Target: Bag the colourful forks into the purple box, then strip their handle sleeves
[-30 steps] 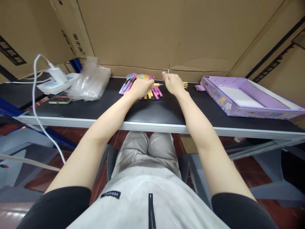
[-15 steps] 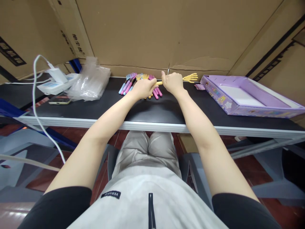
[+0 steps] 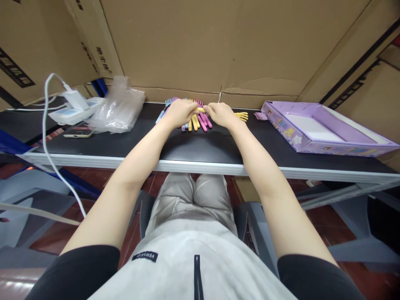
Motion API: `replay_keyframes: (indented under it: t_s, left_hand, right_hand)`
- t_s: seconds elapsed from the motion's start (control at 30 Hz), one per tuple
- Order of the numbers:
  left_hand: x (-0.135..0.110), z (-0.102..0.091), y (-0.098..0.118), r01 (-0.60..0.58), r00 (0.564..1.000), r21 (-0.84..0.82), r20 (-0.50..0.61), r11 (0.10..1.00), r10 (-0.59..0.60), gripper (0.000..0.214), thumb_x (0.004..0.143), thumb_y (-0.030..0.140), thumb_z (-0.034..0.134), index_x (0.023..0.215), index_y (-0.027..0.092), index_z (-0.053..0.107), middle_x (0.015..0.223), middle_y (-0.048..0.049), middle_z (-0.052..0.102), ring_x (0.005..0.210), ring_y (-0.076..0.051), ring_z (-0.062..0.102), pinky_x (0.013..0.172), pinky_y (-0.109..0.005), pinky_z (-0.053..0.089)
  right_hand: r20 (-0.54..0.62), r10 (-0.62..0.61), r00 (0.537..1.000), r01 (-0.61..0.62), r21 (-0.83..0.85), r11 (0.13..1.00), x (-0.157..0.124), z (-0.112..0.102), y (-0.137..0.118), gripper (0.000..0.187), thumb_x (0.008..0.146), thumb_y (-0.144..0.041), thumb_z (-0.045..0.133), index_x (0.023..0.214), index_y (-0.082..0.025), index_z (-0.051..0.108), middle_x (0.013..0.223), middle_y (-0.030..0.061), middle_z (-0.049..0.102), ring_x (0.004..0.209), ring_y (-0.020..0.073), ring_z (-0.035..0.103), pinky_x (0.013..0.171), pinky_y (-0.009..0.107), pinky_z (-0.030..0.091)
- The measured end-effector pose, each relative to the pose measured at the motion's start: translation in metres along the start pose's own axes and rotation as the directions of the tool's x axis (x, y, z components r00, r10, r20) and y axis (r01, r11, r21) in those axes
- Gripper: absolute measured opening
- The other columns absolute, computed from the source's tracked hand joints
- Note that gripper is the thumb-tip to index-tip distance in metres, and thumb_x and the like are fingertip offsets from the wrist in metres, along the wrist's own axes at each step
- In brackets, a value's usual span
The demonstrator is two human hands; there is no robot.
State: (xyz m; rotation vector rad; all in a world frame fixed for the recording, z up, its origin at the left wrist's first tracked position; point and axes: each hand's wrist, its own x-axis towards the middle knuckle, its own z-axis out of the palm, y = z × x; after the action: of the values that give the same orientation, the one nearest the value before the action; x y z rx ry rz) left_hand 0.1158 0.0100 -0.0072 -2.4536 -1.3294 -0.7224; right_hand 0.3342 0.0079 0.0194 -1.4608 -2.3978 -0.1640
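Between my hands a yellow back scratcher (image 3: 241,116) lies sideways, its hand-shaped end sticking out to the right past my right wrist. My left hand (image 3: 183,113) is closed on its handle end. Closed around it a short way to the right is my right hand (image 3: 220,113), which hides the middle of it. Beneath and behind my left hand, a row of back scratchers (image 3: 203,121) in pink, yellow, purple and blue rests on the table, claw ends toward the cardboard wall. My left hand covers part of that row.
On the right stands a shallow purple box (image 3: 300,133), with a small pink packet (image 3: 260,116) beside it. Clear plastic bags (image 3: 120,110), a phone (image 3: 78,132) and a white power strip (image 3: 76,109) with a charger lie left. A cardboard wall (image 3: 200,46) closes off the back.
My right hand has come left and slightly down, closer to my left hand, and the yellow claw end has shifted left with it. My left hand has moved a little left.
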Motion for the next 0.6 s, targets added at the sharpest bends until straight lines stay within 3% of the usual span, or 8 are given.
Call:
replay_keyframes:
  t_s: [0.17,0.3,0.4,0.5,0.6]
  left_hand:
    - [0.003,0.009,-0.002,-0.114,0.993,0.087,-0.025,0.990,0.117,0.022,0.106,0.017,0.058,0.108,0.017,0.080,0.102,-0.0180,0.080,0.104,-0.034,0.075,0.094,-0.043,0.050]
    - [0.006,0.017,0.011,-0.185,0.982,0.139,-0.007,0.973,0.188,0.025,0.110,0.018,0.056,0.107,0.016,0.080,0.104,-0.0202,0.080,0.107,-0.035,0.076,0.094,-0.045,0.051]
    - [0.006,0.017,0.017,-0.170,0.985,0.149,-0.013,0.974,0.174,0.027,0.111,0.017,0.054,0.111,0.016,0.081,0.105,-0.0208,0.080,0.106,-0.035,0.076,0.091,-0.043,0.051]
    - [0.002,0.011,0.019,-0.100,0.995,0.129,-0.014,0.987,0.103,0.028,0.112,0.021,0.054,0.115,0.014,0.081,0.103,-0.0211,0.080,0.100,-0.035,0.077,0.085,-0.041,0.050]
    - [-0.001,0.005,0.020,-0.025,1.000,0.118,0.017,0.993,0.023,0.031,0.112,0.027,0.054,0.120,0.014,0.081,0.101,-0.0199,0.082,0.097,-0.034,0.078,0.082,-0.039,0.049]
  right_hand:
    - [0.200,-0.026,0.979,0.009,0.084,0.996,-0.002,-0.003,0.005,0.031,0.107,-0.040,0.072,0.105,-0.012,0.086,0.088,0.0087,0.084,0.082,0.0215,0.072,0.081,0.029,0.049]
    - [0.304,0.065,0.950,-0.090,0.070,0.993,-0.003,-0.005,0.009,0.031,0.104,-0.031,0.066,0.098,-0.012,0.089,0.079,0.0083,0.081,0.076,0.0218,0.070,0.077,0.030,0.048]
    - [0.228,0.124,0.966,-0.113,-0.061,0.992,-0.003,-0.004,0.006,0.037,0.103,-0.024,0.060,0.112,-0.009,0.092,0.101,0.0191,0.088,0.096,0.0311,0.080,0.086,0.034,0.054]
    - [0.094,0.112,0.989,-0.089,-0.216,0.972,-0.002,-0.001,-0.001,0.049,0.105,-0.020,0.052,0.134,-0.006,0.089,0.130,0.0306,0.085,0.123,0.0419,0.080,0.103,0.044,0.056]
    - [0.064,0.064,0.996,-0.045,-0.272,0.961,0.000,0.003,-0.005,0.055,0.109,-0.021,0.045,0.144,-0.006,0.085,0.137,0.0325,0.083,0.130,0.0458,0.078,0.110,0.052,0.055]
